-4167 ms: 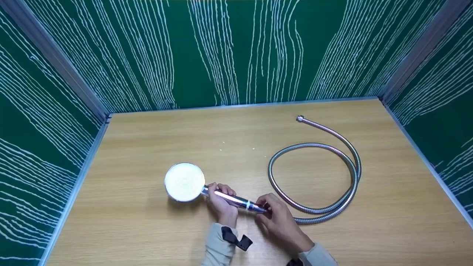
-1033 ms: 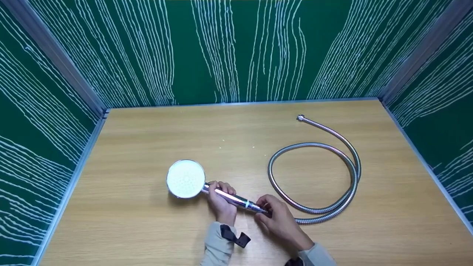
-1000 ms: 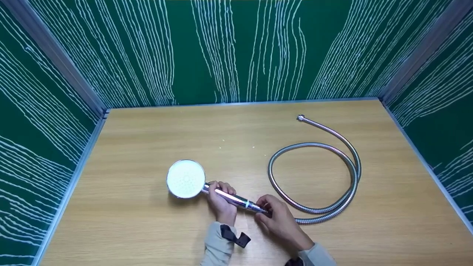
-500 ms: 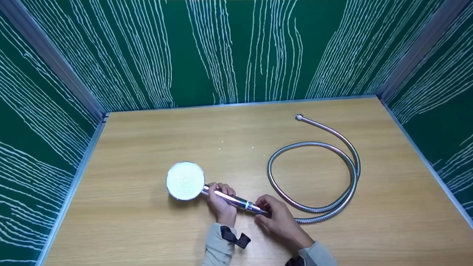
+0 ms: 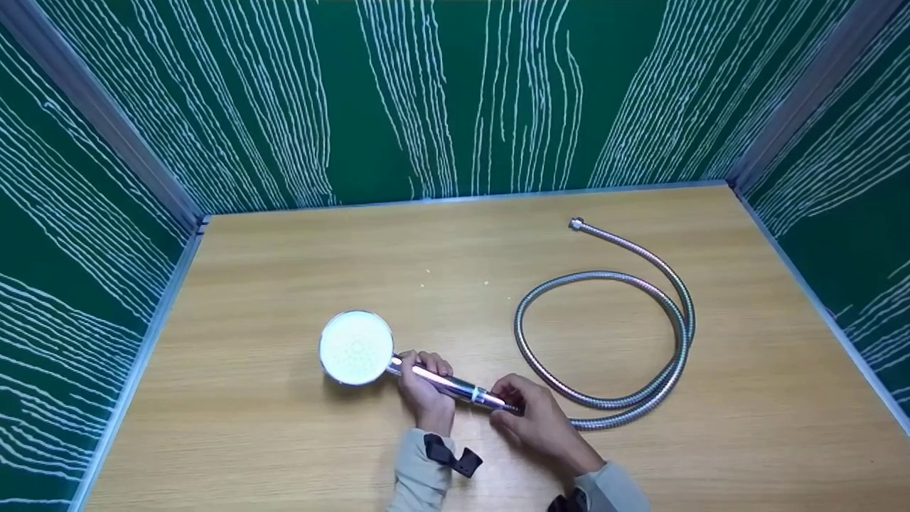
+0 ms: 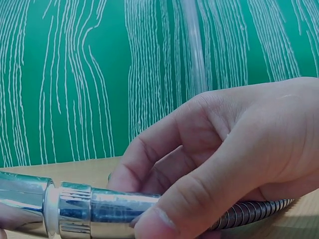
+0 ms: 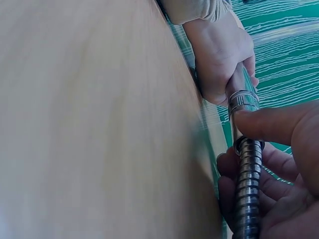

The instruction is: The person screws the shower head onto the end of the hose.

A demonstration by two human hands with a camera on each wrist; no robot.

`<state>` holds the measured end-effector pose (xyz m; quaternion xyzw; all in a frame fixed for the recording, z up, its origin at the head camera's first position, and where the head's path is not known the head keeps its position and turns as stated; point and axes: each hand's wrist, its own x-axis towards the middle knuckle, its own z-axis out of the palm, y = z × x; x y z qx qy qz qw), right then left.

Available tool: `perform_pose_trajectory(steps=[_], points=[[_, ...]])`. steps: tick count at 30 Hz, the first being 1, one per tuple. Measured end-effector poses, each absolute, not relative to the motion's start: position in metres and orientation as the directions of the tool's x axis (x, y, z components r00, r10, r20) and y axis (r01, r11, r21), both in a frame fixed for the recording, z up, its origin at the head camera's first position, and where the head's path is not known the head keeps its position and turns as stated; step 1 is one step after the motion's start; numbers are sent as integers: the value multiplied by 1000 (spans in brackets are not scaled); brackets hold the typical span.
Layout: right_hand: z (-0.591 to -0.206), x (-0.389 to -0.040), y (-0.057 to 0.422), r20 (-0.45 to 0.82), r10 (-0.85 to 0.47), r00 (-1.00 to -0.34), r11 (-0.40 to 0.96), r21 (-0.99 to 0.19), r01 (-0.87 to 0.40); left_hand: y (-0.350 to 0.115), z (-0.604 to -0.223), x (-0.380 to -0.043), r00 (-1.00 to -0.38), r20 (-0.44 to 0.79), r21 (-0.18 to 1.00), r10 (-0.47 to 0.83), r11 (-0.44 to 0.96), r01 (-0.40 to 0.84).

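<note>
A chrome shower head point(image 5: 356, 348) with a round white face points up at the left of centre. My left hand point(image 5: 428, 395) grips its handle point(image 5: 455, 386). At the handle's lower end, my right hand point(image 5: 537, 419) pinches the smooth metal end fitting point(image 6: 117, 206) of a ribbed shower hose between thumb and fingers. In the right wrist view the ribbed hose point(image 7: 247, 194) runs back from that fitting through the right hand. A pale ring point(image 6: 52, 209) shows between handle and fitting in the left wrist view. The fingers partly hide the hose just behind the fitting.
The rest of the hose lies coiled in a loop on the wooden table point(image 5: 284, 270), right of the hands. Its free end nut point(image 5: 576, 223) points left near the back. Several tiny white bits lie mid-table. Green walls point(image 5: 384, 107) with white lines surround the table.
Both hands keep their places on the handle and the hose fitting. The right fingers and the fitting shift only slightly; the view itself moves a little. The coil lies as before.
</note>
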<state>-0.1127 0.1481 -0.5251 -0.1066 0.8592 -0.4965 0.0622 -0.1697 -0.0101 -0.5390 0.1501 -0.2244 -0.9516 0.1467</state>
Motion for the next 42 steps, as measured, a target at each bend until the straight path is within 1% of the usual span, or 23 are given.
perform_pose_trajectory(steps=[6, 13, 26, 35, 42], points=[[-526, -112, 148, 11, -246, -969, 480, -867, -132, -10, -539, -170, -912, -212, 469, -351, -855, 220], [-527, -112, 149, 35, -264, -964, 468, -869, -160, -10, -539, -170, -915, -198, 499, -353, -839, 216], [-528, -111, 149, 19, -268, -963, 504, -849, -157, -9, -541, -169, -916, -189, 504, -354, -836, 219], [-529, -112, 149, 19, -279, -960, 515, -841, -166, -9, -541, -170, -911, -205, 492, -357, -842, 219], [-530, -111, 149, 44, -290, -956, 527, -827, -198, -9, -541, -170, -910, -191, 499, -369, -835, 234]])
